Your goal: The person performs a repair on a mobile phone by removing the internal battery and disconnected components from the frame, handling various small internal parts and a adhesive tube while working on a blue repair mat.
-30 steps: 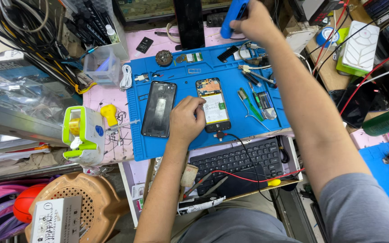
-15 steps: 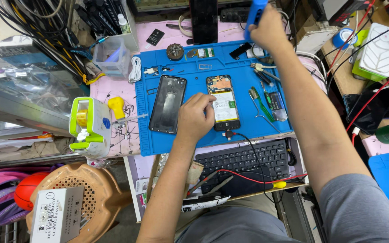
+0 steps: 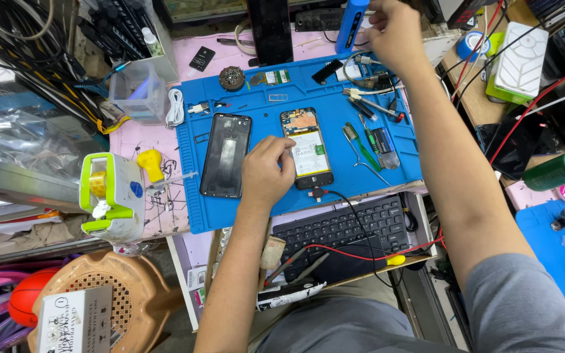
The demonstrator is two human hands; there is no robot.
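Blue rubber mat [image 3: 256, 121] covers the middle of the pink worktop [image 3: 152, 140], and the opened phone [image 3: 308, 150] lies flat on it, insides facing up, just right of the mat's centre. Its long axis runs pretty much away from the person, tilted a touch, with the bottom end pointing back toward the keyboard [image 3: 344, 225] and a black cable [image 3: 341, 196] plugged in there. The left hand [image 3: 268, 171] sits on the phone's lower left corner, fingers curled down and pressing on the edge, so that corner is hidden. Beside it to the left, close but not touching, is the dark back cover [image 3: 225, 155], lying parallel with the phone.

The right hand [image 3: 397, 33] is way up at the far edge of the mat, near a blue upright tool [image 3: 351, 23]. Fingers look bunched together, but whether it's actually pinching anything I can't tell; there's a tangle of wires [image 3: 367, 78] under it. Green tweezers [image 3: 359, 149] lie right of the phone. The top of the blue tool is cut off by the frame.
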